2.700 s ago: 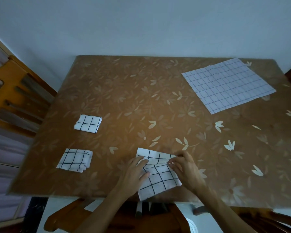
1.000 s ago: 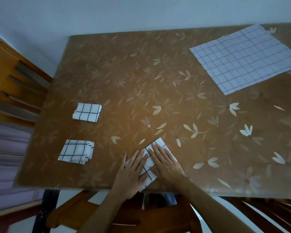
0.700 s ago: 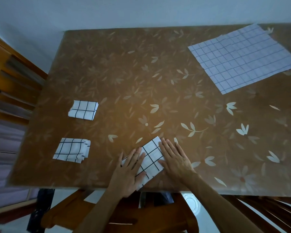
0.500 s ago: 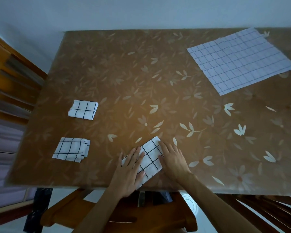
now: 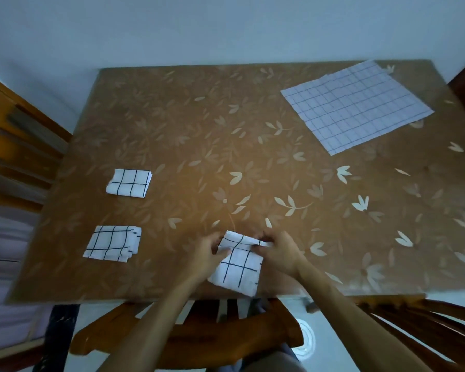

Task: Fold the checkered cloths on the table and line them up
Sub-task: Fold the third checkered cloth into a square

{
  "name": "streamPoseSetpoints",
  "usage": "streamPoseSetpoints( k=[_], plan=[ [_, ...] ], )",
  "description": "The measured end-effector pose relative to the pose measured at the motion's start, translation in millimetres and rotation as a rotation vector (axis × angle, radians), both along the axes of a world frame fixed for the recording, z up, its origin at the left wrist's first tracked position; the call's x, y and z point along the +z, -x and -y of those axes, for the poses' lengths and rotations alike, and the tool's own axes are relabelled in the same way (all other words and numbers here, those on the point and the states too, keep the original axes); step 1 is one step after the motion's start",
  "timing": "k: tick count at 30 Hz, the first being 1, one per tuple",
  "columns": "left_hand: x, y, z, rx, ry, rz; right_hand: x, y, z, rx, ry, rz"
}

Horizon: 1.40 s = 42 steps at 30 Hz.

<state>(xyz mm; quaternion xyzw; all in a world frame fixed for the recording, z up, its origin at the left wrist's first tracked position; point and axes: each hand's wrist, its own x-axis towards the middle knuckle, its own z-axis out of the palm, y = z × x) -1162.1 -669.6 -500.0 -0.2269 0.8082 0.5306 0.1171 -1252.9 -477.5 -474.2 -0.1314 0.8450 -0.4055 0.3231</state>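
Folding the third cloth (image 5: 236, 264) at the table's (image 5: 172, 124) near edge, the left hand (image 5: 207, 253) and right hand (image 5: 277, 251) each pinch its far edge. Two folded cloths (image 5: 129, 182) (image 5: 112, 242) lie lined up at left. One flat cloth (image 5: 356, 107) waits far right, so roughly half remains, I judge.

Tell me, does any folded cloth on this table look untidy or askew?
Yes. The nearer folded cloth on the left looks untidy: its layers stick out in uneven steps at its right edge, while the farther folded cloth looks neater.
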Motion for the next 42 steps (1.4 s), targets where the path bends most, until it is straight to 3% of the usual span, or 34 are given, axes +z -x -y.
streamPoseSetpoints(
  k=[3, 7, 13, 18, 29, 36, 42],
  plan=[
    [14, 2, -2, -0.008, -0.095, 0.004, 22, 9, -10, -0.046, 0.128, -0.023],
    [39, 9, -10, 0.049, -0.209, 0.004, 41, 21, -23, -0.151, 0.282, 0.177],
    [63, 28, -17, 0.095, -0.279, 0.004, 46, 41, -46, -0.037, 0.232, 0.319],
    [70, 43, -25, 0.037, -0.28, 0.045, 38, 60, -58, -0.109, 0.242, 0.312],
    [40, 51, -55, 0.333, -0.352, 0.133, 0, 90, -84, -0.158, 0.318, 0.497],
    [30, 59, -58, 0.385, -0.417, 0.127, -13, 97, -82, -0.179, 0.223, 0.422],
    [23, 67, -50, 0.433, -0.418, 0.16, -18, 101, -75, -0.241, 0.252, 0.55]
  ],
)
